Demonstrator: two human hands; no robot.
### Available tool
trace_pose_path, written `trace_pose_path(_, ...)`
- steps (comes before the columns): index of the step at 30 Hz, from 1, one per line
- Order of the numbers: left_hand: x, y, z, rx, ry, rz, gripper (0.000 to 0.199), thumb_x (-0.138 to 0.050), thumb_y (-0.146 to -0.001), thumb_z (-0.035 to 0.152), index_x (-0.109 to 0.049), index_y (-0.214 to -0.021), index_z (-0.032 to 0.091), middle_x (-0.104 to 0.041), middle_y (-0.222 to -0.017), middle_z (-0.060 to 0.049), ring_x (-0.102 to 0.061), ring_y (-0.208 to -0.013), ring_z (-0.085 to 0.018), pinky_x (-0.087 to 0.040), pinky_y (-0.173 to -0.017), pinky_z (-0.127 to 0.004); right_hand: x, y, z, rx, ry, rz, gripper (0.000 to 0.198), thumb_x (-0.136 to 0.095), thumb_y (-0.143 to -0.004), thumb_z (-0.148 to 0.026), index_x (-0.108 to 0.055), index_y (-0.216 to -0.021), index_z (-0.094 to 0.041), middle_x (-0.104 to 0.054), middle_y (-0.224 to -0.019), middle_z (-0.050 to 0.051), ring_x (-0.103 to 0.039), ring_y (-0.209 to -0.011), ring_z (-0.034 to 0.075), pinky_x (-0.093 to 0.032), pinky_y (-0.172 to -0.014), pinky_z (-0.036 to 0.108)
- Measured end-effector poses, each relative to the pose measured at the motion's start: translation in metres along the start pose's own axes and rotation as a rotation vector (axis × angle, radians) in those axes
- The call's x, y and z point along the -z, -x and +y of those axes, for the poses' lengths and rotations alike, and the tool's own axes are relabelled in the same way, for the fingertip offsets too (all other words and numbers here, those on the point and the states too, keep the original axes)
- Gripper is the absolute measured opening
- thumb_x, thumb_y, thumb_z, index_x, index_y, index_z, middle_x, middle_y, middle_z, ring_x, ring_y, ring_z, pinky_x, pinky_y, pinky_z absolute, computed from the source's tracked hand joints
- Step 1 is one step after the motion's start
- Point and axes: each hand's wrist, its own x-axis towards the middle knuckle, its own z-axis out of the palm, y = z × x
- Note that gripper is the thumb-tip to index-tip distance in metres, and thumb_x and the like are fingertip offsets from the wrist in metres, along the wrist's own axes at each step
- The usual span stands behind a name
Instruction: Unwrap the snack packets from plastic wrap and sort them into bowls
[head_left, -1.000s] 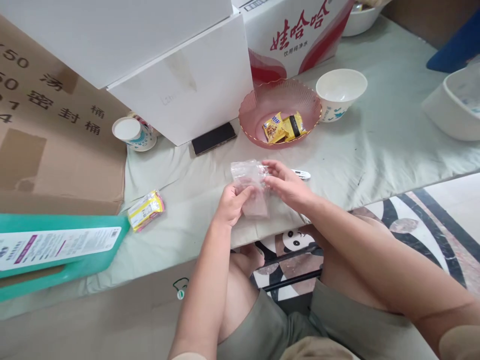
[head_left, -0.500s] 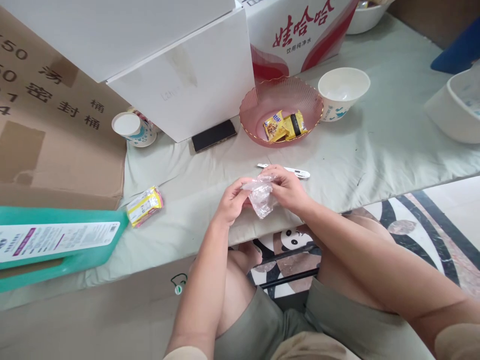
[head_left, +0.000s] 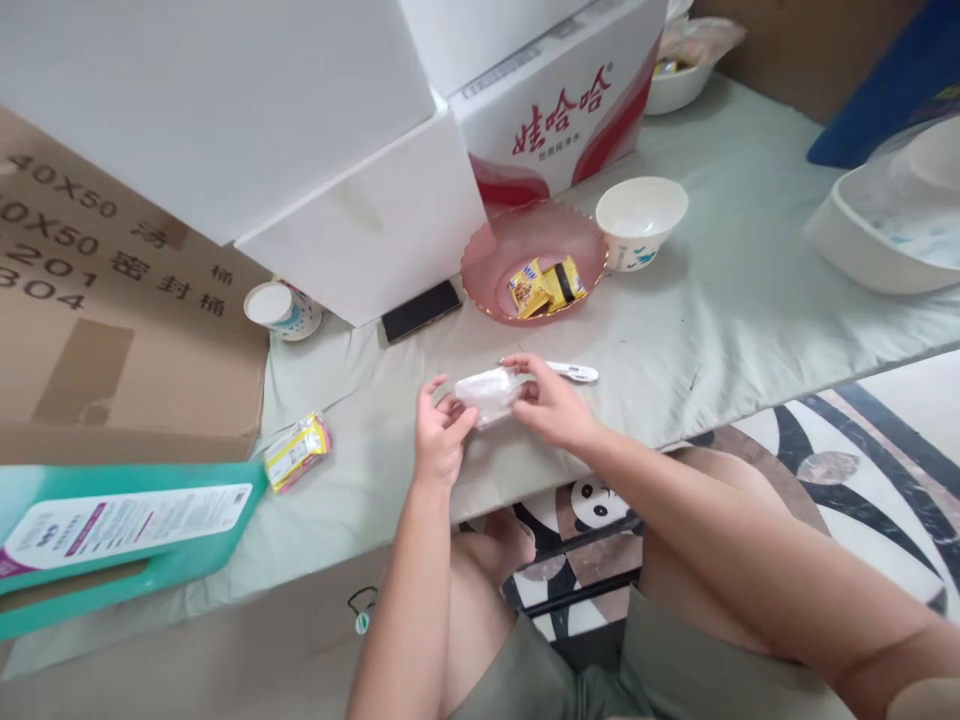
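Note:
A small whitish block-like packet in clear, crinkled plastic (head_left: pixel 489 394) is held between my two hands over the front of the table. My left hand (head_left: pixel 444 432) has its thumb and fingers curled at the packet's left end. From the other side, my right hand (head_left: pixel 551 402) pinches the right end by the loose plastic. What exactly is inside the wrapping I cannot make out. Just beyond my right hand lies a white utility knife (head_left: pixel 576 372), partly covered by that hand. A yellow and pink snack pack (head_left: pixel 298 453) rests on the cloth to the left.
Behind are a pink bowl (head_left: pixel 480 275) with yellow snack packets (head_left: pixel 546 288), a paper bowl (head_left: pixel 642 225) and a black phone (head_left: pixel 421 312). Boxes (head_left: pixel 367 215) line the back. A green jug (head_left: pixel 172 535) lies left; a white container (head_left: pixel 855 250) stands right.
My hands have moved slightly apart, and the crumpled clear plastic now shows as a whitish packet lying between them. The camera view has shifted; things on the table look unmoved.

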Motion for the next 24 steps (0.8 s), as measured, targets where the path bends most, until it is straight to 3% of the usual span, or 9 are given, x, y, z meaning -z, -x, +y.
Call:
trace_pose_path(3,0.0,-0.004,0.019,-0.101,0.038,0.157,0.058,-0.092,-0.047,0.017,-0.057,-0.093,0.024,-0.064,-0.072,0.006,-0.06,-0.059,-0.008,-0.047,-0.056,-0.018,0.002,0.004,-0.001,0.025,0.111,0.031,0.051,-0.051,-0.071,-0.005,-0.053,-0.12,-0.02,-0.055,-0.119,0.008,-0.059,-0.073,0.011,-0.051,-0.08,0.034)
trace_pose_path(6,-0.027,-0.022,0.057,-0.299,-0.102,0.142,0.042,-0.089,-0.05,0.021,-0.06,-0.08,0.02,-0.064,-0.073,0.003,-0.058,-0.061,-0.008,-0.048,-0.06,-0.02,0.006,0.01,-0.005,0.028,0.15,-0.02,0.041,-0.051,-0.076,-0.006,-0.055,-0.114,-0.021,-0.058,-0.114,0.006,-0.056,-0.068,0.01,-0.05,-0.079,0.034)
trace_pose_path(9,-0.092,-0.049,0.098,-0.612,-0.334,0.049,0.025,-0.082,-0.06,0.019,-0.059,-0.07,0.02,-0.055,-0.063,0.006,-0.048,-0.056,-0.007,-0.04,-0.056,-0.02,0.011,0.012,-0.01,0.021,0.159,-0.046,0.035,-0.053,-0.078,-0.008,-0.056,-0.11,-0.02,-0.059,-0.11,0.005,-0.056,-0.07,0.012,-0.048,-0.077,0.033)
trace_pose_path(12,-0.182,-0.083,0.114,-0.893,-0.628,-0.124,0.018,-0.072,-0.066,0.009,-0.059,-0.067,0.021,-0.052,-0.064,0.005,-0.045,-0.059,-0.01,-0.037,-0.056,-0.023,0.016,0.008,-0.015,0.019,0.132,-0.036,0.034,-0.055,-0.077,-0.008,-0.058,-0.108,-0.021,-0.06,-0.108,0.003,-0.055,-0.069,0.011,-0.046,-0.074,0.031)
trace_pose_path(15,-0.266,-0.121,0.096,-0.842,-0.832,-0.419,0.022,-0.067,-0.066,0.002,-0.058,-0.066,0.022,-0.052,-0.068,0.002,-0.053,-0.072,-0.015,-0.044,-0.071,-0.027,0.022,0.003,-0.019,-0.004,0.108,-0.037,0.032,-0.056,-0.077,-0.01,-0.059,-0.107,-0.022,-0.062,-0.107,0.002,-0.054,-0.069,0.011,-0.044,-0.073,0.03)
trace_pose_path(18,-0.321,-0.162,0.06,-0.683,-1.026,-0.596,0.031,-0.064,-0.054,-0.008,-0.055,-0.057,0.021,-0.048,-0.064,-0.001,-0.059,-0.088,-0.025,-0.045,-0.084,-0.034,0.029,0.0,-0.021,0.001,0.135,-0.03,0.029,-0.056,-0.078,-0.012,-0.06,-0.105,-0.023,-0.063,-0.104,0.003,-0.058,-0.08,0.016,-0.045,-0.078,0.032)
trace_pose_path(21,-0.344,-0.2,0.026,-0.414,-1.254,-0.686,0.034,-0.062,-0.046,-0.011,-0.051,-0.046,0.021,-0.046,-0.056,-0.002,-0.062,-0.093,-0.03,-0.047,-0.087,-0.035,0.034,-0.003,-0.021,0.01,0.16,-0.025,0.026,-0.056,-0.078,-0.015,-0.06,-0.103,-0.023,-0.064,-0.103,0.003,-0.058,-0.089,0.019,-0.045,-0.082,0.033)
trace_pose_path(24,-0.353,-0.224,0.009,-0.083,-1.285,-0.709,0.022,-0.066,-0.052,-0.004,-0.059,-0.05,0.017,-0.055,-0.058,-0.001,-0.066,-0.084,-0.022,-0.05,-0.083,-0.029,0.037,-0.005,-0.02,-0.003,0.168,-0.041,0.026,-0.056,-0.078,-0.018,-0.06,-0.103,-0.024,-0.064,-0.104,0.003,-0.059,-0.087,0.019,-0.045,-0.08,0.032)
